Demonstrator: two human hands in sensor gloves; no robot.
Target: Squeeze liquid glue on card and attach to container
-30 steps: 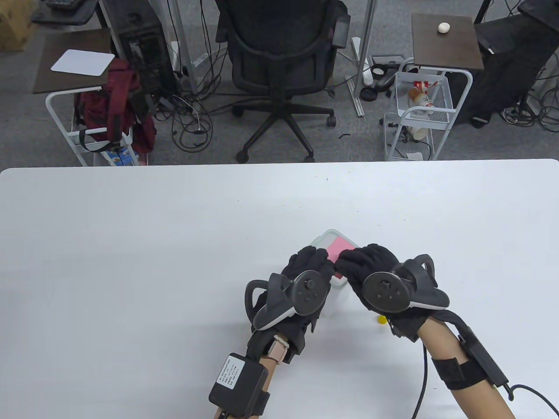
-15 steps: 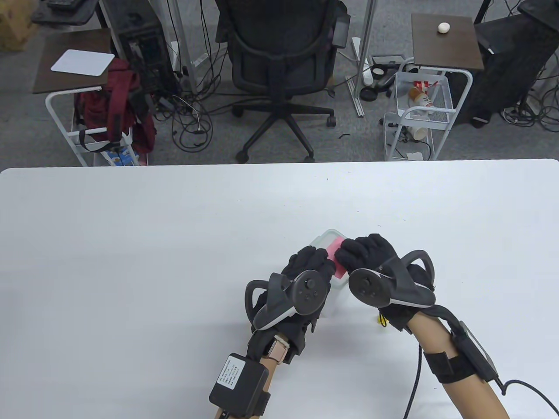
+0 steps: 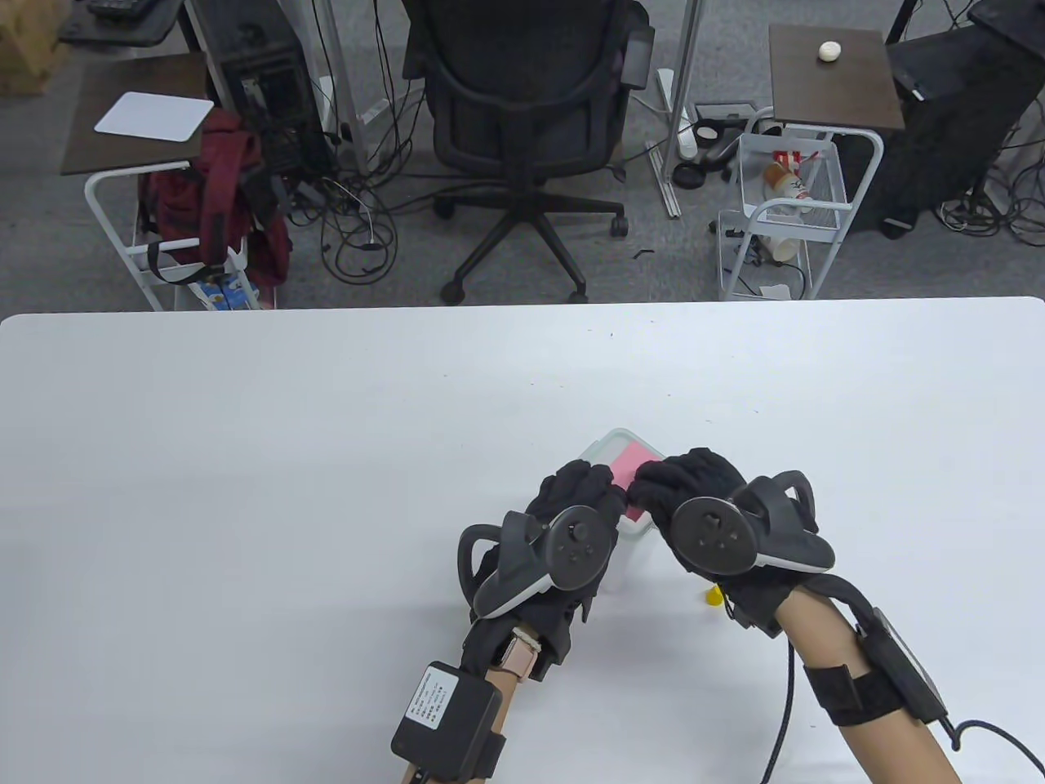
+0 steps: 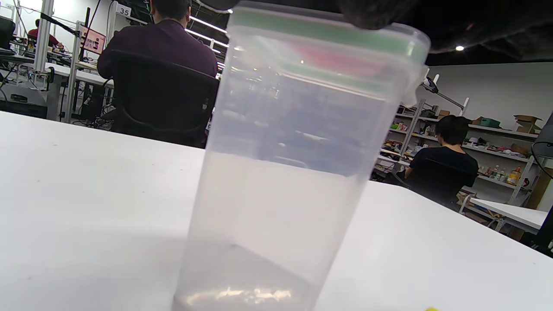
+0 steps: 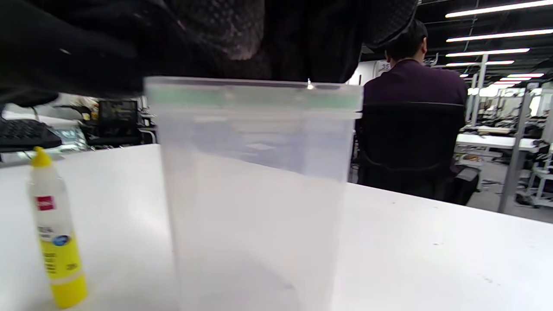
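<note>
White and broad, the table [image 3: 245, 490] fills the lower part of the table view, with a black office chair [image 3: 522, 122] and wire trolleys on the grey carpet beyond it. Near the front edge stands a tall clear plastic container with a green-rimmed lid [image 3: 608, 445], and a pink paper card [image 3: 627, 464] lies flat on that lid. The left hand [image 3: 575, 498] and the right hand [image 3: 686, 490] meet over the card, fingers bent down onto it; whether they pinch it or only press cannot be told from above. A small yellow tip shows just below the right wrist

From the left wrist view, the container [image 4: 281, 172] stands upright on the table, empty, the pink card [image 4: 341, 58] showing faintly through the lid, and a dark gloved fingertip [image 4: 371, 15] rests on the lid's top edge

Seen from the right wrist, the container [image 5: 255, 185] fills the middle, the gloved fingers [image 5: 224, 39] lying across its lid. A small yellow-and-white glue bottle with a yellow cap [image 5: 54, 233] stands upright just beside it, untouched

Judging by this, the card is already placed and the step is pressing it home. Done well, that means firm, even pressure straight down, working from the middle outward so the glue spreads and the corners seat, while one hand steadies the tall container, which could tip under a sideways push
</note>
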